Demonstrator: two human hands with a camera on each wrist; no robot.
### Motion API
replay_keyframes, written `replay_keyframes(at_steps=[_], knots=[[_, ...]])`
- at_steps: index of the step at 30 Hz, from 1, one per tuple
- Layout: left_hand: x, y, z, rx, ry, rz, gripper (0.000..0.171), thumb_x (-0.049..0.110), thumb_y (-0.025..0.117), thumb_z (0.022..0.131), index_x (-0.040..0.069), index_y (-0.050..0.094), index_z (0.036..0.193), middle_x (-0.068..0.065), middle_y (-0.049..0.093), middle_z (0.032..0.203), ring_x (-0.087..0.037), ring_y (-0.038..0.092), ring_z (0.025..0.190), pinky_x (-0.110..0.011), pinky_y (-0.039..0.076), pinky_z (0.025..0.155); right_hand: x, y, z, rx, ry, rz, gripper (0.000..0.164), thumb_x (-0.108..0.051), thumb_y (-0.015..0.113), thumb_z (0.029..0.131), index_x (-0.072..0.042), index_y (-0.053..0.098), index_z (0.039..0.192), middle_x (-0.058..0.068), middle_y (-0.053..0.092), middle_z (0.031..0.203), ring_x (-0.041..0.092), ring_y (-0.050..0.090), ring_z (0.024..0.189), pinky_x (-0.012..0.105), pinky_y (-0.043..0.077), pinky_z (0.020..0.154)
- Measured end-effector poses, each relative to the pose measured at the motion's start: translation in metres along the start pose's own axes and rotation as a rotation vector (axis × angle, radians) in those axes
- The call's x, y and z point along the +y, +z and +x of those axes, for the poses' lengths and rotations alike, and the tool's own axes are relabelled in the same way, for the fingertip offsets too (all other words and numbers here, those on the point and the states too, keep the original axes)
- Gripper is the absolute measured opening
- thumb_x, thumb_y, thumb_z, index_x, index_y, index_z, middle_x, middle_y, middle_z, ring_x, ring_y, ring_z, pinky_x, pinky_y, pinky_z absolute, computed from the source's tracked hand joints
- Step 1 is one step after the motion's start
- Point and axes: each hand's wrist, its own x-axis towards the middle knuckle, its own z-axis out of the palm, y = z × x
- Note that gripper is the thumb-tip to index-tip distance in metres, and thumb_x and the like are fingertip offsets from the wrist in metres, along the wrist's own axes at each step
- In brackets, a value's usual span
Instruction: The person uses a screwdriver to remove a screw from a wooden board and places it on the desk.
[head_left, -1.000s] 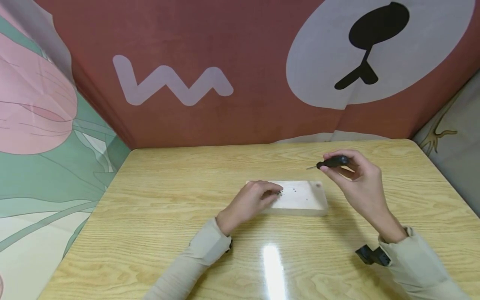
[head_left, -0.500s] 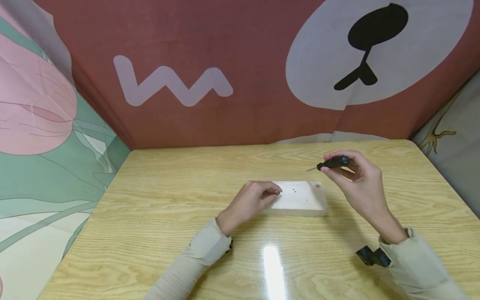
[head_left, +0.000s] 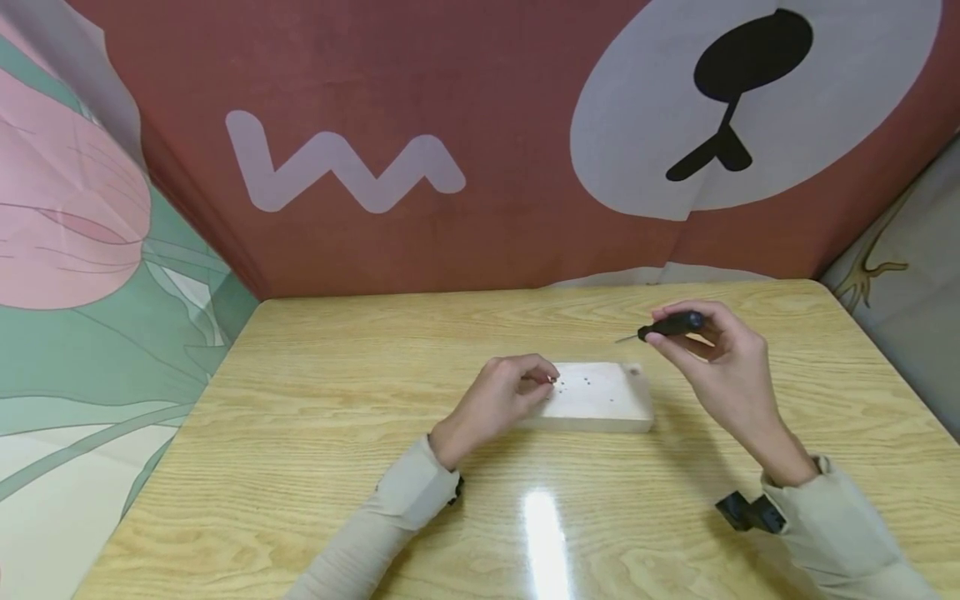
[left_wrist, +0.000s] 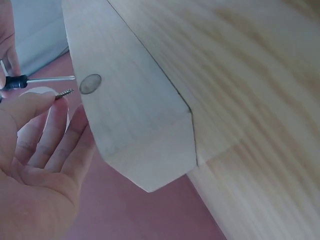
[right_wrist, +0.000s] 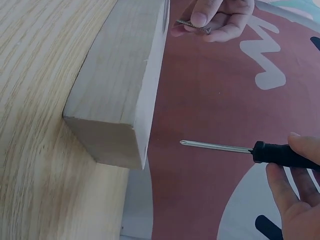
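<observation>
A pale wooden block (head_left: pixel 600 407) with small dark holes in its top lies on the table. My left hand (head_left: pixel 491 404) is over the block's left part, pinching a screw (left_wrist: pixel 64 94) between thumb and fingertips. In the right wrist view the screw (right_wrist: pixel 192 25) sticks out on both sides of the fingers, its thread showing. To the right, my right hand (head_left: pixel 723 367) holds a screwdriver (head_left: pixel 671 325) by its black handle, raised above the block's right end. Its bare metal shaft (right_wrist: pixel 215 146) points left, apart from both block and screw.
The wood-grain table (head_left: pixel 337 433) extends around the block on all sides. Behind it hangs a reddish-brown printed cloth (head_left: pixel 487 208), with a floral cloth (head_left: pixel 67 250) at the left. A round dark mark (head_left: pixel 635 372) shows near the block's far right corner.
The left fingertips have drawn back slightly to the left with the screw, baring several holes in the block. The right hand and screwdriver have hardly moved.
</observation>
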Motion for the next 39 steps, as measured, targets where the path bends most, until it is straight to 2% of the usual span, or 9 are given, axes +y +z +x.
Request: replay_keyframes(at_steps=[7, 13, 17, 27, 33, 39], knots=[[-0.005, -0.006, -0.002, 0.024, -0.019, 0.038, 0.017, 0.006, 0.067, 0.094, 0.005, 0.073, 0.110, -0.006, 0.075, 0.102, -0.013, 0.070, 0.094, -0.016, 0.057, 0.082, 0.007, -0.003, 0.000, -0.005, 0.028, -0.008, 0.035, 0.020, 0.072, 0.078, 0.011, 0.062, 0.111, -0.009, 0.068, 0.105, -0.001, 0.068, 0.093, 0.013, 0.056, 0.080], [-0.009, -0.013, -0.004, 0.035, -0.021, 0.017, 0.021, 0.004, 0.066, 0.094, 0.002, 0.071, 0.114, -0.010, 0.074, 0.105, -0.017, 0.070, 0.095, -0.016, 0.057, 0.081, 0.013, -0.007, 0.002, -0.006, 0.066, -0.043, 0.032, 0.017, 0.072, 0.080, 0.010, 0.061, 0.109, -0.013, 0.068, 0.103, -0.003, 0.067, 0.091, 0.012, 0.056, 0.079], [-0.011, -0.018, -0.005, 0.049, -0.019, 0.010, 0.021, 0.001, 0.066, 0.093, 0.000, 0.071, 0.113, -0.011, 0.074, 0.104, -0.018, 0.070, 0.093, -0.015, 0.057, 0.079, 0.018, -0.010, 0.003, -0.011, 0.095, -0.055, 0.031, 0.015, 0.072, 0.081, 0.010, 0.061, 0.109, -0.014, 0.067, 0.103, -0.004, 0.067, 0.091, 0.011, 0.056, 0.079], [-0.023, -0.027, -0.011, 0.101, -0.019, 0.077, 0.019, 0.003, 0.068, 0.093, 0.002, 0.072, 0.111, -0.006, 0.073, 0.096, -0.014, 0.068, 0.085, -0.020, 0.057, 0.076, 0.032, -0.014, 0.003, -0.006, 0.146, -0.060, 0.031, 0.014, 0.072, 0.081, 0.011, 0.059, 0.109, -0.017, 0.068, 0.103, -0.008, 0.068, 0.091, 0.009, 0.055, 0.078], [-0.031, -0.034, -0.015, 0.119, -0.044, 0.075, 0.020, 0.005, 0.068, 0.093, 0.002, 0.072, 0.113, -0.007, 0.073, 0.097, -0.014, 0.067, 0.085, -0.022, 0.058, 0.077, 0.041, -0.016, 0.005, -0.015, 0.160, -0.071, 0.028, 0.015, 0.073, 0.080, 0.012, 0.062, 0.106, -0.021, 0.066, 0.102, -0.011, 0.066, 0.091, 0.008, 0.054, 0.077], [-0.035, -0.042, -0.017, 0.117, -0.072, 0.070, 0.021, 0.004, 0.065, 0.094, 0.001, 0.071, 0.115, -0.008, 0.072, 0.098, -0.016, 0.067, 0.086, -0.024, 0.058, 0.078, 0.050, -0.018, 0.004, -0.031, 0.179, -0.113, 0.028, 0.011, 0.075, 0.080, 0.010, 0.063, 0.106, -0.020, 0.065, 0.100, -0.012, 0.065, 0.088, 0.006, 0.054, 0.076]])
